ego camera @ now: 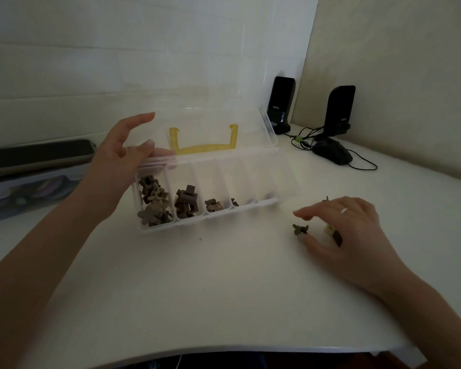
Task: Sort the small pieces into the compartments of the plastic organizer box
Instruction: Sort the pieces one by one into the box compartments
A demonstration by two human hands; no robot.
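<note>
A clear plastic organizer box (250,206) stands on the white table with its lid (250,129) folded back and a yellow handle (202,149) showing. Brown and tan clover-shaped pieces (153,201) fill the leftmost compartment. Dark brown blocky pieces (186,201) sit in the second. The compartments to the right hold only a few small pieces (214,205). My left hand (120,158) hovers over the box's back left corner, fingers spread, thumb at the rim. To the right of the box my right hand (343,227) arches over loose pieces. A green piece (300,229) lies between its forefinger and thumb, ungripped.
Two black speakers (281,102) (339,110) and a black mouse (332,153) with cables stand at the back right. A dark flat case (37,153) on a plastic bin lies at the far left. The table's front edge (224,350) curves close to me.
</note>
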